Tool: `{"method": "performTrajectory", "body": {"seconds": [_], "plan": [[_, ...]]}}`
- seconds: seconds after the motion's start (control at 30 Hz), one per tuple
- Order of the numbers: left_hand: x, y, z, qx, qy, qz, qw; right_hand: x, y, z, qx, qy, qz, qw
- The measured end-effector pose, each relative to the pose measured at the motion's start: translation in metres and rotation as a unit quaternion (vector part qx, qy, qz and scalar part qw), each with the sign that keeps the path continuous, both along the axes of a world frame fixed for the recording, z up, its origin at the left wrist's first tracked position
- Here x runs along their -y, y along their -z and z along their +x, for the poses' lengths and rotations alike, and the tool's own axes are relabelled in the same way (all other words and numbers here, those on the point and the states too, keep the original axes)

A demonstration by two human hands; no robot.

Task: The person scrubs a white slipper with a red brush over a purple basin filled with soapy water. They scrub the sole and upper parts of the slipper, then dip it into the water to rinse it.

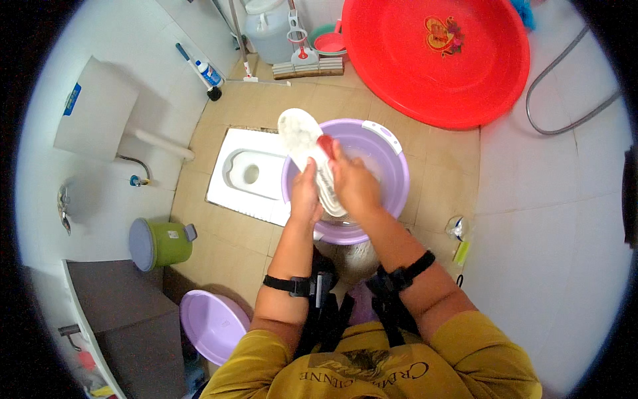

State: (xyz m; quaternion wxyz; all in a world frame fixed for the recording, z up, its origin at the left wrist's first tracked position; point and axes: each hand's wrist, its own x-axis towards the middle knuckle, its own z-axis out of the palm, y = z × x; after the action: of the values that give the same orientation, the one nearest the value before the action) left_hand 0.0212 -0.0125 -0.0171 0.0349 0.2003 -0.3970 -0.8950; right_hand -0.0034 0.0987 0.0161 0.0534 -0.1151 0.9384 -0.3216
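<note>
A white insole or shoe sole [299, 130], with a greyish patch near its far end, slants over a purple plastic basin [402, 184]. My left hand [305, 192] grips its left edge, thumb on top. In my right hand [355, 182] is a red-handled tool [326, 145], probably a scrubbing brush, held against the sole's right side; its bristles are hidden. Cloudy water [366, 152] shows inside the basin below my hands.
A white squat toilet [251, 174] adjoins the basin's left side. A large red tub [433, 65] leans at the back right. Around the floor are a green bin [172, 243], a second purple basin [214, 324], a sponge mop [309, 67] and a toilet brush [213, 93].
</note>
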Motion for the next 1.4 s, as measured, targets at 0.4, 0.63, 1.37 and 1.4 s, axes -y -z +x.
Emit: {"method": "performTrajectory", "body": {"seconds": [0.4, 0.63, 1.37, 1.4], "plan": [[-0.015, -0.008, 0.005, 0.011, 0.061, -0.05, 0.997, -0.011, 0.001, -0.008, 0.068, 0.006, -0.037, 0.997], [0.022, 0.006, -0.002, 0.008, 0.039, -0.012, 0.999, 0.007, -0.006, 0.026, 0.079, -0.064, -0.042, 0.994], [-0.004, -0.017, -0.001, -0.015, 0.098, -0.023, 0.995, -0.031, 0.023, -0.036, 0.052, 0.124, -0.417, 0.899], [-0.004, -0.016, -0.001, -0.013, 0.088, -0.012, 0.996, -0.031, 0.026, -0.037, 0.048, 0.128, -0.43, 0.892]]}}
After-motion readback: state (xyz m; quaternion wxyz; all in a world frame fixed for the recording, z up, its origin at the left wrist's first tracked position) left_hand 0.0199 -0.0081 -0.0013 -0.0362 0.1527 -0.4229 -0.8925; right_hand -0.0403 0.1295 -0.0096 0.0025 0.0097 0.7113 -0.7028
